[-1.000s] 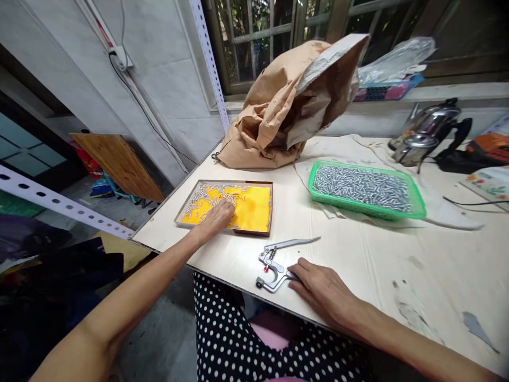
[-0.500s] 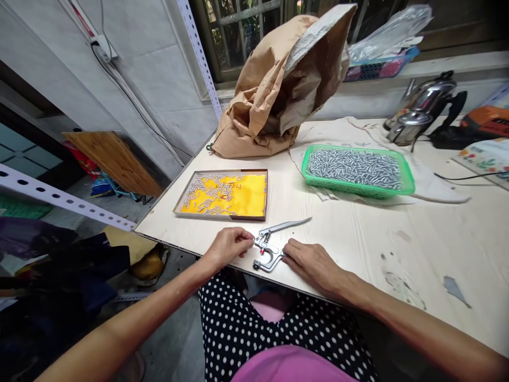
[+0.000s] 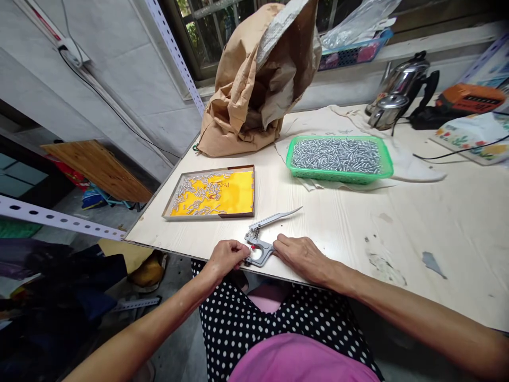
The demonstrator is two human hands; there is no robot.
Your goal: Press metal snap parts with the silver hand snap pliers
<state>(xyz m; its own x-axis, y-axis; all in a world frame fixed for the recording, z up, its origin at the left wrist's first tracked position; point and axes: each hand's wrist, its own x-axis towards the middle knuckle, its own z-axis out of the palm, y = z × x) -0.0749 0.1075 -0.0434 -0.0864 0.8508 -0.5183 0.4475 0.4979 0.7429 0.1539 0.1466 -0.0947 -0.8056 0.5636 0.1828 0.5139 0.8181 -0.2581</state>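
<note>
A pair of silver snap-fastener pliers (image 3: pixel 261 253) lies at the table's front edge, its C-shaped jaw to the left and its upper handle raised away from the lower one. My right hand (image 3: pixel 301 258) is closed around the lower handle, most of which it hides. At the jaw, beside a small red part, my left hand (image 3: pixel 228 259) is closed in a pinch; whatever sits between its fingertips is too small to make out. Behind it lies a shallow tray (image 3: pixel 242 214) with a yellow bottom, scattered with small metal pins (image 3: pixel 199 192).
A green basket (image 3: pixel 338 177) heaped with small metal pieces rests on a cloth (image 3: pixel 417 172). Behind the tray stands a large brown paper bag (image 3: pixel 238 114). A metal kettle (image 3: pixel 405 79) and an orange-black object (image 3: pixel 471 101) occupy the back right. The table (image 3: pixel 318 223) ends just before my lap.
My left hand has moved down along the jaw, from its upper part to the lower tip. My right hand keeps its hold on the handle. The whole view has shifted slightly.
</note>
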